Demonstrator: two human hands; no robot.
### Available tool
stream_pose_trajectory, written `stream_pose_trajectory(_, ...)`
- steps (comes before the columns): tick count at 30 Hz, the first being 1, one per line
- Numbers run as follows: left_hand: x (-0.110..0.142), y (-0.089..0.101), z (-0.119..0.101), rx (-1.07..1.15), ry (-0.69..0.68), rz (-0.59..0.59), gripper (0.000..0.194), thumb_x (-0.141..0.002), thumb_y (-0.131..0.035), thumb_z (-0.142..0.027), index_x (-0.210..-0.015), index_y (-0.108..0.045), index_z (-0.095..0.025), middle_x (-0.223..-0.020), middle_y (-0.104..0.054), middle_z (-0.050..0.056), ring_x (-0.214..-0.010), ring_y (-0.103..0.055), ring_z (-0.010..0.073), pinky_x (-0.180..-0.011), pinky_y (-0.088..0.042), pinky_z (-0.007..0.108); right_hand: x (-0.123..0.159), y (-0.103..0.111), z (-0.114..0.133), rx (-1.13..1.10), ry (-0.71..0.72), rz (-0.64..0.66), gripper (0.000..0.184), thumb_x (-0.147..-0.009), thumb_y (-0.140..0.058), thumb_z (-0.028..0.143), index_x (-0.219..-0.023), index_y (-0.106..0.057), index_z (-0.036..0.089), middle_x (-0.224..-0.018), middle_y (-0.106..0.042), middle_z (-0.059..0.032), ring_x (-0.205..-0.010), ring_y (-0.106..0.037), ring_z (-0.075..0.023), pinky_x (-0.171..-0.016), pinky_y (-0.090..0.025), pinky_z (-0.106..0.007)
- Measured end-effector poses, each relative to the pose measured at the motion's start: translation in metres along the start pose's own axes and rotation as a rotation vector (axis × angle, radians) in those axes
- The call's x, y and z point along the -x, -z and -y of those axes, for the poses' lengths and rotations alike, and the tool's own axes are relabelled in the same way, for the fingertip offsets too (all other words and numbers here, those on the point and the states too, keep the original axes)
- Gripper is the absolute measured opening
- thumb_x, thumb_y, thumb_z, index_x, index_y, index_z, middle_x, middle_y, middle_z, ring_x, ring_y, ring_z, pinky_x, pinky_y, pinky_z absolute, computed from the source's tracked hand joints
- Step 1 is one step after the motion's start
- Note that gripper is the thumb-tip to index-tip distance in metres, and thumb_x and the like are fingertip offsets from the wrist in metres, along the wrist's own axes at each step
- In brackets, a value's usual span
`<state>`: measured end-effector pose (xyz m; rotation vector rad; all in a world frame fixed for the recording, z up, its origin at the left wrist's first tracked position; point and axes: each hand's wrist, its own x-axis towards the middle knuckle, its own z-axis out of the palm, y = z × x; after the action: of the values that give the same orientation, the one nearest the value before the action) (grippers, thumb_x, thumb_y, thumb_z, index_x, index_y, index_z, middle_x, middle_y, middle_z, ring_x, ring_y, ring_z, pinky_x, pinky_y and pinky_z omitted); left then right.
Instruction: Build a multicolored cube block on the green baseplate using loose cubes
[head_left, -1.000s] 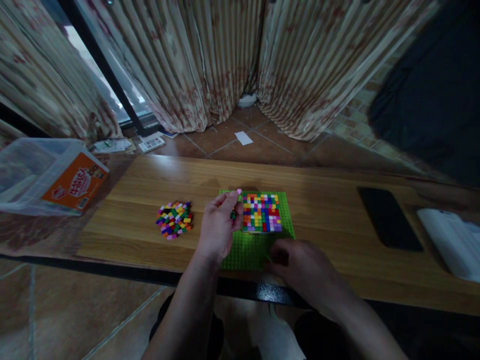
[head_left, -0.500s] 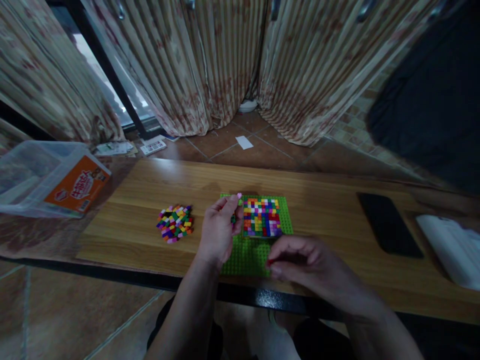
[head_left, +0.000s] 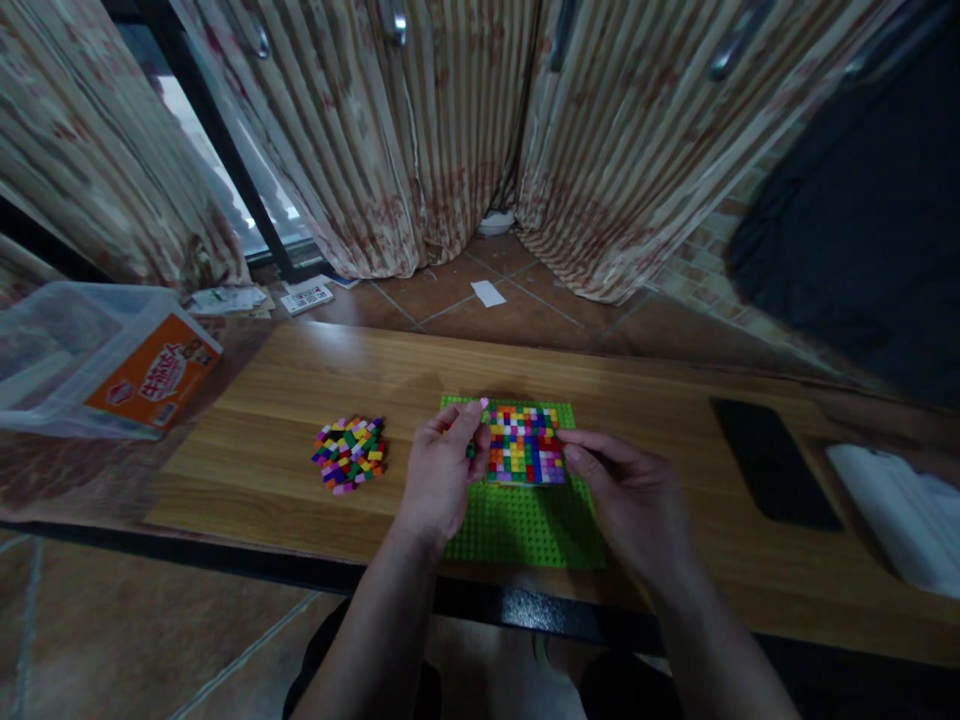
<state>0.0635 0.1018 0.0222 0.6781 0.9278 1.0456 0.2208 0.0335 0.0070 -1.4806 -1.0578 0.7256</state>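
Striped curtains [head_left: 450, 150] hang beyond the table [head_left: 300, 370], whose wood stretches wide between the green baseplate [head_left: 525, 525] and a black slab [head_left: 776, 463]. The baseplate's near edge lies just inside the table's front edge, the brick mosaic [head_left: 525, 450] toward its far side. By the mosaic's left edge, the left hand [head_left: 441, 470] has fingers clamped on a pink brick [head_left: 484, 403]; at its right edge, the right hand [head_left: 637, 490] has fingertips close together, whether on a brick I cannot tell. Farther left sits a brick pile [head_left: 349, 453]
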Motion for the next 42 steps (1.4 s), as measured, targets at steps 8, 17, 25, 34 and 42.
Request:
stream_pose_trajectory(8, 0.001, -0.002, 0.002, 0.002, 0.009, -0.004, 0.029, -0.073, -0.073, -0.037, -0.071, -0.054, -0.016, -0.055, -0.047, -0.006, -0.039, -0.034, 0.0021, -0.037, -0.016, 0.016, 0.001, -0.010, -0.003, 0.287, 0.194, 0.007, 0.014, -0.088, -0.063, 0.028, -0.096, -0.074, 0.026, -0.096, -0.073, -0.0011, -0.087, -0.068, -0.0173, -0.079, -0.052, -0.032)
stream_pose_trajectory(17, 0.001, 0.001, 0.001, 0.029, 0.017, 0.000, 0.029, -0.072, -0.074, -0.037, -0.073, -0.054, -0.016, -0.054, -0.046, -0.006, -0.039, -0.034, 0.0022, -0.037, -0.017, 0.016, -0.005, -0.019, -0.003, 0.450, 0.384, 0.010, 0.014, -0.091, -0.060, 0.024, -0.090, -0.074, 0.025, -0.093, -0.069, -0.0024, -0.089, -0.064, -0.0176, -0.081, -0.051, -0.033)
stream_pose_trajectory(25, 0.001, 0.002, 0.002, 0.024, 0.016, 0.004, 0.026, -0.075, -0.071, -0.035, -0.073, -0.054, -0.016, -0.055, -0.046, -0.006, -0.039, -0.034, 0.0021, -0.038, -0.018, 0.015, -0.009, -0.024, -0.010, 0.491, 0.364, -0.033, 0.013, -0.088, -0.064, 0.025, -0.087, -0.076, 0.028, -0.100, -0.065, -0.0036, -0.098, -0.060, -0.0215, -0.087, -0.048, -0.039)
stream_pose_trajectory(34, 0.002, 0.001, 0.000, 0.026, 0.019, 0.009, 0.027, -0.074, -0.072, -0.035, -0.072, -0.054, -0.016, -0.055, -0.047, -0.006, -0.040, -0.035, 0.0023, -0.038, -0.018, 0.016, -0.010, -0.028, -0.012, 0.466, 0.299, -0.047, 0.013, -0.085, -0.065, 0.026, -0.086, -0.077, 0.031, -0.107, -0.062, -0.0043, -0.104, -0.057, -0.0237, -0.090, -0.047, -0.043)
stream_pose_trajectory(42, 0.002, 0.001, 0.001, 0.019, 0.037, -0.004, 0.027, -0.073, -0.072, -0.036, -0.074, -0.055, -0.016, -0.056, -0.048, -0.006, -0.040, -0.036, 0.0024, -0.039, -0.020, 0.016, -0.010, -0.026, -0.013, 0.446, 0.301, -0.031, 0.013, -0.085, -0.066, 0.030, -0.090, -0.078, 0.033, -0.110, -0.063, -0.0040, -0.108, -0.057, -0.0241, -0.094, -0.045, -0.045)
